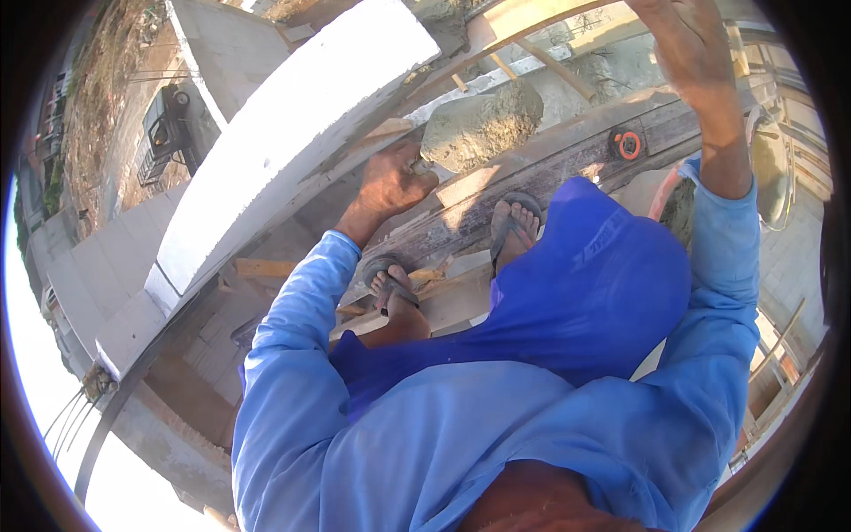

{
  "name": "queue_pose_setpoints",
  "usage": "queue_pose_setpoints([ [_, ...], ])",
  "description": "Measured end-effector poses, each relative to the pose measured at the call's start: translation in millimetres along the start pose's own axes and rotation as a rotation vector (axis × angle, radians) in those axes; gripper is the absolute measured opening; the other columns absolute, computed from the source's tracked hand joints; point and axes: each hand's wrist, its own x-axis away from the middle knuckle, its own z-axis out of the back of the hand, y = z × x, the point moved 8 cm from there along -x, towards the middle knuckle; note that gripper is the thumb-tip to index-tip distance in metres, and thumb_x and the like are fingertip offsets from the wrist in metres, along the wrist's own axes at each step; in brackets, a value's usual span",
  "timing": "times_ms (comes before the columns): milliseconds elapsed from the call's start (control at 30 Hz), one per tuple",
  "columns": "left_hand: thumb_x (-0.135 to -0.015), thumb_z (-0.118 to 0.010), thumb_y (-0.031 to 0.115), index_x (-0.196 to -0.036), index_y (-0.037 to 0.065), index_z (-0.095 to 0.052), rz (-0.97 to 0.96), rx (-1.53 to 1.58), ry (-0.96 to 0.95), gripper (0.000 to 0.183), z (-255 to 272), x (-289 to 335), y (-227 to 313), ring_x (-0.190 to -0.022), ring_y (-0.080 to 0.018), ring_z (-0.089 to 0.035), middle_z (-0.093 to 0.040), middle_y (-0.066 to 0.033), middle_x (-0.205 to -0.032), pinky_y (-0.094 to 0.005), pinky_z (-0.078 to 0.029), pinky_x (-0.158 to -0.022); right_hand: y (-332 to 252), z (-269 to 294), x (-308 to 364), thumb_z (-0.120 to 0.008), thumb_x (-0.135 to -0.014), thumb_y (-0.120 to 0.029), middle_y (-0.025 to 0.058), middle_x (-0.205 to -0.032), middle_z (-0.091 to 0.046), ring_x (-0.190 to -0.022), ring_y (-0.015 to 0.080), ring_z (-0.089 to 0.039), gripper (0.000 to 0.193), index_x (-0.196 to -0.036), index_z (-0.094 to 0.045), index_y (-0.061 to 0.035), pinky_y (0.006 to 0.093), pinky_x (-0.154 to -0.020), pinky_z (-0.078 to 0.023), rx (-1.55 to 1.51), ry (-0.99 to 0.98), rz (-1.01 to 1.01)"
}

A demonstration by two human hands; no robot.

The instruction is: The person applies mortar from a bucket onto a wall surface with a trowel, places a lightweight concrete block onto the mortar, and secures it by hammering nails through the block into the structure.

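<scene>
My left hand [394, 182] is closed beside the white block wall, its fingers wrapped round what looks like the handle of a mortar-caked trowel [483, 127]. Thick grey mortar covers the blade, so its edges are hard to make out. My right hand [687, 44] reaches up to the top rim of the picture, near some timber boards. Its fingertips are cut off there, so what it touches does not show. Below both hands, my sandalled feet [519, 226] stand on or beside worn planks [567, 160].
The white wall [301, 115] curves along my left, with ground and a parked truck [166, 133] far below. An orange ring-shaped thing [628, 145] lies on the planks. Beside my right forearm is an orange-rimmed container [678, 208]. Formwork boards [523, 22] stand ahead.
</scene>
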Motion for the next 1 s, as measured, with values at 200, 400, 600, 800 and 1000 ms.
queue_pose_setpoints([
  [200, -0.068, -0.069, 0.026, -0.088, -0.002, -0.068, 0.207, 0.188, -0.045, 0.034, 16.5, 11.4, -36.4, -0.069, -0.0342, -0.064, -0.066, -0.0211, -0.076, -0.0411, -0.051, -0.066, -66.9, -161.2, -79.7, -0.057, -0.090, -0.026, 0.0261, -0.132, -0.046, -0.121, 0.0400, -0.045, 0.047, -0.132, -0.050, -0.0057, 0.0403, -0.103, -0.037, -0.060, -0.540, 0.180],
  [400, -0.070, -0.071, 0.027, -0.078, -0.007, -0.067, 0.375, 0.152, -0.116, 0.035, 31.7, 5.1, -63.3, -0.057, -0.0230, -0.061, -0.063, -0.0182, -0.064, -0.0362, -0.047, -0.055, -87.4, -215.0, -85.1, -0.060, -0.084, -0.029, 0.0305, -0.139, -0.036, -0.129, 0.0435, -0.036, 0.058, -0.136, -0.047, -0.0085, 0.0415, -0.110, -0.028, -0.119, -0.804, 0.093],
  [600, -0.070, -0.072, 0.024, -0.078, -0.004, -0.069, 0.478, 0.409, -0.100, 0.029, 27.1, 14.7, -76.8, -0.053, -0.0180, -0.058, -0.063, -0.0120, -0.059, -0.0326, -0.045, -0.052, -78.9, -246.7, -71.2, -0.064, -0.075, -0.025, 0.0302, -0.135, -0.042, -0.127, 0.0443, -0.037, 0.059, -0.130, -0.053, -0.0096, 0.0438, -0.110, -0.027, -0.051, -0.751, 0.371],
  [800, -0.070, -0.072, 0.024, -0.080, -0.005, -0.069, 0.551, 0.389, -0.042, 0.031, 49.8, 49.6, -106.0, -0.055, -0.0186, -0.057, -0.063, -0.0125, -0.061, -0.0334, -0.046, -0.054, -68.1, -244.5, -69.4, -0.068, -0.070, -0.023, 0.0259, -0.126, -0.050, -0.115, 0.0416, -0.045, 0.059, -0.127, -0.056, -0.0112, 0.0446, -0.102, -0.035, -0.183, -0.798, 0.220],
  [1000, -0.071, -0.072, 0.025, -0.083, -0.004, -0.069, 0.588, 0.323, -0.009, 0.032, 58.3, 116.0, -133.1, -0.061, -0.0220, -0.058, -0.066, -0.0160, -0.071, -0.0358, -0.047, -0.060, -66.6, -239.7, -71.9, -0.070, -0.069, -0.025, 0.0289, -0.126, -0.045, -0.113, 0.0421, -0.046, 0.059, -0.126, -0.057, -0.0138, 0.0455, -0.097, -0.039, -0.098, -0.764, 0.191],
])
